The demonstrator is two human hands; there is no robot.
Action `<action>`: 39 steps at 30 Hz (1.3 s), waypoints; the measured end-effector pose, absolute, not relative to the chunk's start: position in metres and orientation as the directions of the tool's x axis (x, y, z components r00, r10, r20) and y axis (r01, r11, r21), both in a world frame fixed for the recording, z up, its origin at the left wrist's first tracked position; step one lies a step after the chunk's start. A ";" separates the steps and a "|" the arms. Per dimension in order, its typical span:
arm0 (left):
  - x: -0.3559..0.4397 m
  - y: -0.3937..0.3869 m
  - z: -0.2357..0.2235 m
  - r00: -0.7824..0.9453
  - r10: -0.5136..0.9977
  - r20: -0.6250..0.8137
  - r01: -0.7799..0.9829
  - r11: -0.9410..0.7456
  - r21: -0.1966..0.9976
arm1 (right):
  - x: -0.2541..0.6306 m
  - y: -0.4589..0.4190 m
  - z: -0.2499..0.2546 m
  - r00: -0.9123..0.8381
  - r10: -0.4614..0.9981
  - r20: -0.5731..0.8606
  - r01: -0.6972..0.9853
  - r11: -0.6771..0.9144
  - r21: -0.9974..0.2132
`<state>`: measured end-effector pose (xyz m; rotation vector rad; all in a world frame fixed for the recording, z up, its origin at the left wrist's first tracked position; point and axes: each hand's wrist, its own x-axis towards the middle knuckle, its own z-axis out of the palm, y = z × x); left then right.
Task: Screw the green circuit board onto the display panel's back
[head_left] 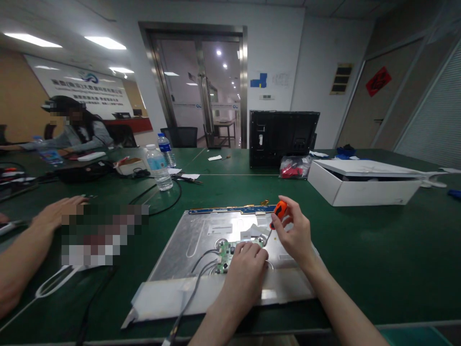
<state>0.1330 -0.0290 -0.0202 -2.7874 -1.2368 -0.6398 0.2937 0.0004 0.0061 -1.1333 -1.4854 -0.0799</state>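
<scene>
A bare metal display panel (196, 240) lies face down on the green table (360, 240). A small green circuit board (225, 253) with grey wires sits at the panel's middle. My left hand (247, 266) rests on that board, fingers curled down over it. My right hand (295, 233) grips an orange-handled screwdriver (279, 211), its thin shaft angled down toward the board. A blue strip (230, 209) runs along the panel's far edge.
Another person's arm and hand (54, 214) lie on the table at left, and a seated person (77, 129) is at the far left. Water bottles (158, 167), a black monitor back (283, 138), a white box (360, 185), and black cables (162, 202) stand behind the panel.
</scene>
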 end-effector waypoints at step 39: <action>0.108 -0.060 -0.045 0.661 0.638 0.395 0.688 -0.725 0.020 | 0.282 -0.010 0.010 0.140 0.603 0.785 0.592 0.585 -0.555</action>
